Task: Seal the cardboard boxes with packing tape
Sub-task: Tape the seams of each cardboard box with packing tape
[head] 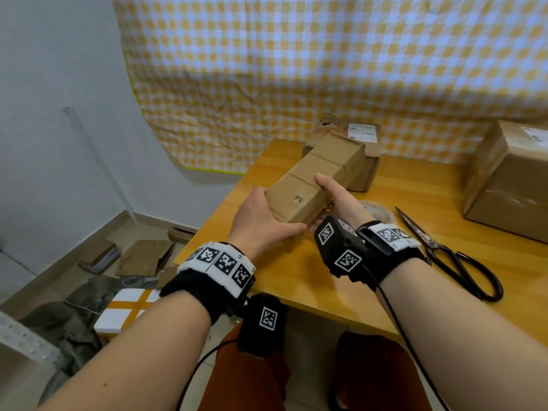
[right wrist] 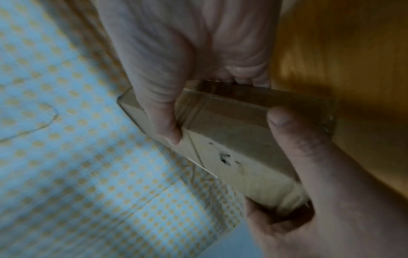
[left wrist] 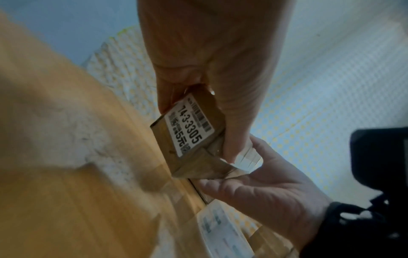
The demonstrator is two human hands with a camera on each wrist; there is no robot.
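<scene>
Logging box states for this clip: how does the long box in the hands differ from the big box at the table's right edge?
The long box is slim, held off the table by the left hand and right hand; the big box is bulkier, resting on the table, untouched. Both are brown cardboard.

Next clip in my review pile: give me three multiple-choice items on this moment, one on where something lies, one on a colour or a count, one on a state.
1. Where do the black-handled scissors lie?
A. On the floor
B. On the orange wooden table, beside the right hand
C. On top of the large box

2. What colour is the checked cloth behind the table?
A. Yellow and white
B. Red and black
C. Plain green

3. What state is the long brown cardboard box in?
A. Lying flat on the floor
B. Held by the left hand and the right hand
C. Cut in two

Answers:
1 B, the scissors rest on the tabletop by the right wrist.
2 A, yellow squares show on white.
3 B, both hands grip its near end.
</scene>
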